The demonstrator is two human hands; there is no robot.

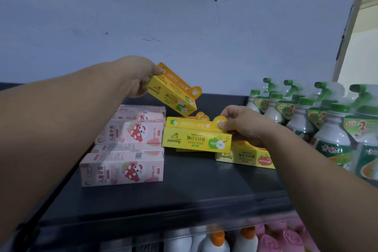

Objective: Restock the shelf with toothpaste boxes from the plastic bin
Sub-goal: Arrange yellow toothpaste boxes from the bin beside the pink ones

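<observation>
My left hand [139,76] grips one end of a yellow toothpaste box [173,92], held tilted in the air above the dark shelf [184,186]. My right hand [241,125] pinches the round hang tab of a second yellow box [196,139], which sits upright on other yellow boxes. Another yellow box [245,157] lies lower on the shelf, under my right wrist. Several pink toothpaste boxes [126,149] are stacked to the left, touching the yellow box. The plastic bin is out of view.
Green-capped spray bottles [327,125] crowd the right side of the shelf. A blue wall stands right behind the shelf. Bottles with orange caps [218,239] and pink items [286,237] fill the shelf below. Bare dark shelf lies in front of the boxes.
</observation>
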